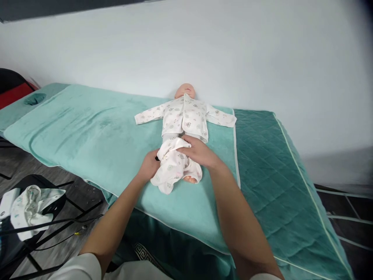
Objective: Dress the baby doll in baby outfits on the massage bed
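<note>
A baby doll (185, 90) lies on its back with its head toward the wall. It wears a white printed jacket (186, 116), its sleeves spread out to both sides. Matching baby pants (171, 165) cover the legs, bunched up below the jacket, and one foot (190, 179) shows at the right leg opening. My right hand (199, 151) pinches the waistband near the middle of the doll. On the left side of the pants, my left hand (150, 165) is closed on the fabric, its fingertips partly hidden behind the cloth.
The doll rests on a green padded bed (101, 136) against a white wall (233, 54). Darker quilted cover (262, 163) shows at right. At lower left a black chair (55, 206) holds printed baby clothes (32, 208). Dark cables (58, 221) cross near it.
</note>
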Demonstrator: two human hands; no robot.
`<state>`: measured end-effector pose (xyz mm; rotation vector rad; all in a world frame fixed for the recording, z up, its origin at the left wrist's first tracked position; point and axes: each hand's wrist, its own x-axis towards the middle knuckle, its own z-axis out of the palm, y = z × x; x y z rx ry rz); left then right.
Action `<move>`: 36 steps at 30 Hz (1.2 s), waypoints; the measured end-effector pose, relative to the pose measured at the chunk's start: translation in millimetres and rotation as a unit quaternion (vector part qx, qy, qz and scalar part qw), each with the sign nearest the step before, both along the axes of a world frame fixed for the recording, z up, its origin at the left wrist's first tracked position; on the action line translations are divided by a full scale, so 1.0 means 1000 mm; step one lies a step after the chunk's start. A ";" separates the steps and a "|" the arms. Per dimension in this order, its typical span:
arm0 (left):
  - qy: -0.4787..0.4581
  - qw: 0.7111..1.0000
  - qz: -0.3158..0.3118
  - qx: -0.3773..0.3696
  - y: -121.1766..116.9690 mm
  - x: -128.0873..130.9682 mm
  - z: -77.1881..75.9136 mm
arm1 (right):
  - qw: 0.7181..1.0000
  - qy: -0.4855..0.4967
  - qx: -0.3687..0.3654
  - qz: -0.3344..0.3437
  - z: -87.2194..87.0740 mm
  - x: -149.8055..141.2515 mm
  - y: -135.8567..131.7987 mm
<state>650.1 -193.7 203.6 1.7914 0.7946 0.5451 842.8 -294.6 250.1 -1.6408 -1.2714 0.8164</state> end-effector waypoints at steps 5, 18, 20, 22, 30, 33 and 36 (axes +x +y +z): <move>-0.048 0.998 0.047 -0.013 0.012 0.006 -0.001 | 0.994 0.006 -0.031 0.104 0.012 0.009 -0.013; 0.010 0.977 0.193 0.086 0.039 0.038 -0.003 | 0.986 -0.115 0.030 -0.114 -0.013 -0.006 0.012; 0.012 0.972 0.214 0.098 0.030 0.032 -0.004 | 0.991 -0.093 0.024 -0.090 -0.011 -0.005 0.010; 0.007 0.977 0.187 0.099 0.018 0.021 -0.004 | 0.997 -0.062 0.016 -0.041 -0.006 -0.004 0.006; 0.072 0.979 -0.027 0.188 -0.017 -0.021 -0.012 | 0.982 -0.132 -0.087 0.104 0.016 -0.012 -0.005; 0.086 0.975 -0.008 0.206 -0.015 -0.018 -0.015 | 0.987 -0.125 -0.052 0.092 0.012 -0.011 -0.004; 0.095 0.972 0.047 0.210 -0.006 -0.007 -0.015 | 0.994 -0.086 0.015 0.060 0.004 -0.008 0.000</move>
